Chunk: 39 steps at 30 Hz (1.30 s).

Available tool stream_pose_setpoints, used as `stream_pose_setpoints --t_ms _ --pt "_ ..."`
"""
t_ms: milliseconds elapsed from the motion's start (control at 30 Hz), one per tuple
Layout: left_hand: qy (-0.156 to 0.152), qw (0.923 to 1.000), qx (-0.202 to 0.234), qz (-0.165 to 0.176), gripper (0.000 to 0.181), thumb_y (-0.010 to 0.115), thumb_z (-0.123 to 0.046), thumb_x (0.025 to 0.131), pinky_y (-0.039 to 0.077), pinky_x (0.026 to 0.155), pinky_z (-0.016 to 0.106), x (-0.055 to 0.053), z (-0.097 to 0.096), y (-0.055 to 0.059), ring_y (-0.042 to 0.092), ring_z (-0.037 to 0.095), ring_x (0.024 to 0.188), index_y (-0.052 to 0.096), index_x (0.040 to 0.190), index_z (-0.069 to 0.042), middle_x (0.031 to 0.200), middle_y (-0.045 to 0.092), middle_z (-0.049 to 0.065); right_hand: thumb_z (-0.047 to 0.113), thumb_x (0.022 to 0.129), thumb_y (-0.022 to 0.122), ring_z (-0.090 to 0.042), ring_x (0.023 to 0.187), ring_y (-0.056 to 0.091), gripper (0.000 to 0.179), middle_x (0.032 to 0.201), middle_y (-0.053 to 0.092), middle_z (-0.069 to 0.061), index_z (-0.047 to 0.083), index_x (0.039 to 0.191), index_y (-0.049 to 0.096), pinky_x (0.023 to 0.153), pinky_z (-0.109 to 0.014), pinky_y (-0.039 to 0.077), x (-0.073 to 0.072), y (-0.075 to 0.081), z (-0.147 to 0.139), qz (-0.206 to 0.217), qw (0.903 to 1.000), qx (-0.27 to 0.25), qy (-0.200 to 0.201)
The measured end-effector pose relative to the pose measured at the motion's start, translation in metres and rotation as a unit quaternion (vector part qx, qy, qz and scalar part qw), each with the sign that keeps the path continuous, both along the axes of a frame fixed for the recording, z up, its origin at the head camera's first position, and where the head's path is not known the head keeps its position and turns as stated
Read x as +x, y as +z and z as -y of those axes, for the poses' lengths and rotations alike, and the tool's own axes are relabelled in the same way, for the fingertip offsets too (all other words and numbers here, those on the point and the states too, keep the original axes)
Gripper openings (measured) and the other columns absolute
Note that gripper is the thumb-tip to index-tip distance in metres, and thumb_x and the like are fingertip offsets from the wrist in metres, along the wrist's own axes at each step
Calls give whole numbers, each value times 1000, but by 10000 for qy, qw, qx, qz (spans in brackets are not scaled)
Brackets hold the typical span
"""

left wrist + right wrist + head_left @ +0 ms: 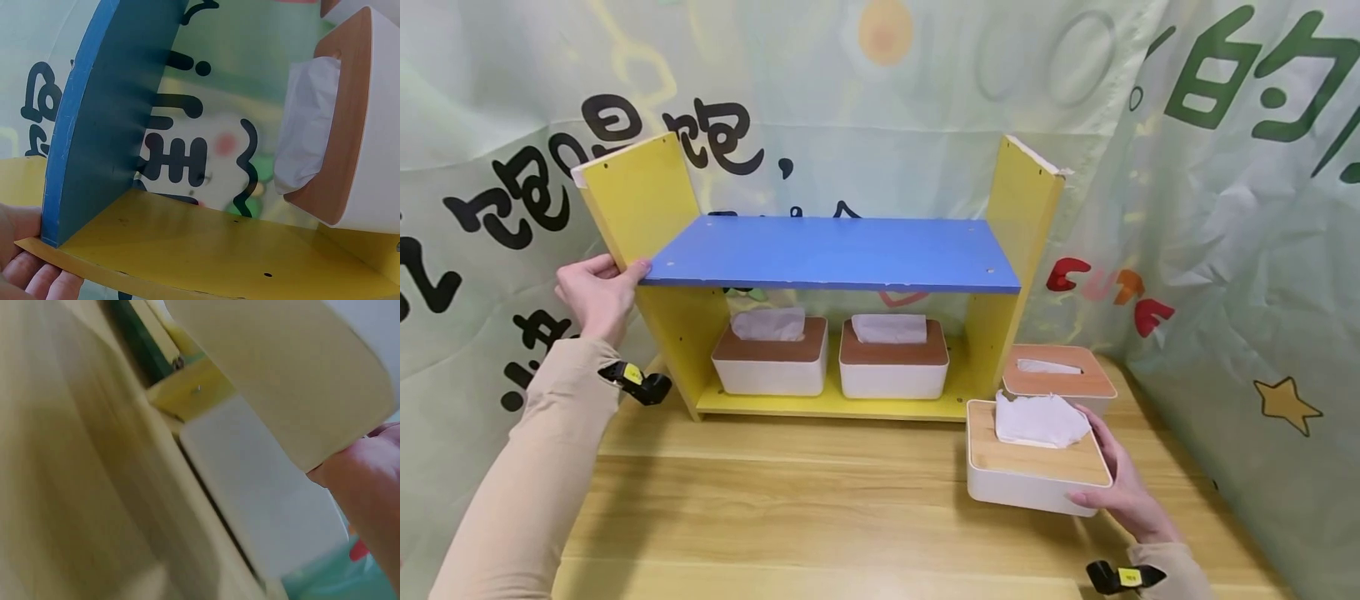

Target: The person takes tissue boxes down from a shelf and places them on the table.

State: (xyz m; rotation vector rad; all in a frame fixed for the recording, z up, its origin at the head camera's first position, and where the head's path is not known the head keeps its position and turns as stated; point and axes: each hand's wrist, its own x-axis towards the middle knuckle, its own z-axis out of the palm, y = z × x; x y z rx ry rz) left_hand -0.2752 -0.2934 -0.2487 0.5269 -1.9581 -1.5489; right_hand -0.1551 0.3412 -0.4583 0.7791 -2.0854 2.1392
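My left hand point(598, 292) grips the front edge of the left yellow side panel point(643, 200), its thumb by the end of the blue shelf board point(827, 250). In the left wrist view its fingers point(44, 278) curl round that yellow edge. At the right, my right hand point(1123, 483) holds a white tissue box point(1030, 492) with a wooden lid by its right end. The box is raised off the table, its underside point(294, 375) visible in the right wrist view. A white tissue point(1041, 421) sticks out of its lid.
Two tissue boxes with brown lids, a left one point(771, 379) and a right one point(895, 382), stand on the yellow bottom board point(842, 407). Another tissue box point(1060, 379) stands right of the shelf on the wooden table point(775, 517). A printed curtain point(1240, 292) hangs behind.
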Motion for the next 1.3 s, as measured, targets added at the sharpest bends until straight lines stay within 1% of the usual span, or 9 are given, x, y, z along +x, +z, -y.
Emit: stream_pose_setpoints --t_ms 400,600,700,833,933,1000,1100,1200,1300 --pt "56 9999 -3 111 52 79 -22 86 46 104 15 -1 0 3 28 -7 146 63 133 -7 50 50 -38 -26 69 60 0 123 56 105 149 47 11 7 159 17 96 -15 49 17 -12 -31 36 9998 -70 -162" --pt "99 9999 97 94 54 80 -23 85 46 103 13 -2 1 3 34 -5 144 63 134 -8 51 51 -37 -24 71 59 5 125 51 102 150 44 16 11 159 19 96 -13 47 20 -16 -42 199 9992 96 -328" --pt "93 9998 127 96 55 80 -22 85 40 107 11 -2 1 2 24 -8 146 62 134 -7 50 51 -36 -21 73 61 6 124 51 100 148 44 18 14 157 21 95 -11 46 20 -18 -45 306 9982 253 -449" --pt "79 9999 115 43 54 80 -21 84 44 100 9 -1 0 2 34 -10 142 63 133 -6 50 52 -37 -20 73 61 6 121 52 98 146 45 19 17 156 22 94 -12 47 19 -21 -49 420 9966 454 -546" --pt "72 9999 136 5 54 81 -20 83 49 87 8 -1 0 2 56 -13 120 63 133 -6 51 54 -36 -20 73 61 7 121 52 99 146 44 19 17 156 23 93 -11 46 19 -23 -53 416 9964 492 -559" --pt "37 9997 234 -56 54 81 -18 83 49 84 7 -1 1 2 59 -19 102 63 133 -5 52 55 -35 -20 72 61 8 122 51 101 148 43 20 15 157 21 94 -9 44 19 -24 -56 344 9963 567 -540" --pt "10 9996 264 -116 54 81 -17 83 48 90 7 0 1 3 57 -19 106 63 133 -5 52 56 -35 -20 71 62 10 123 48 104 149 40 22 10 159 16 95 -7 41 19 -24 -61 240 9946 860 -520" --pt "-44 9996 239 -136 54 80 -17 84 43 103 10 0 0 2 30 -16 140 61 134 -3 52 54 -36 -19 70 64 11 127 43 108 151 36 23 3 160 9 97 -5 37 19 -25 -65 122 9921 1169 -445" --pt "-87 9997 177 -114 55 79 -17 85 29 114 13 0 -1 1 13 -8 149 60 135 -2 50 52 -37 -20 69 64 12 130 39 109 153 32 24 0 160 6 98 -4 32 18 -27 -70 36 9908 1305 -366"
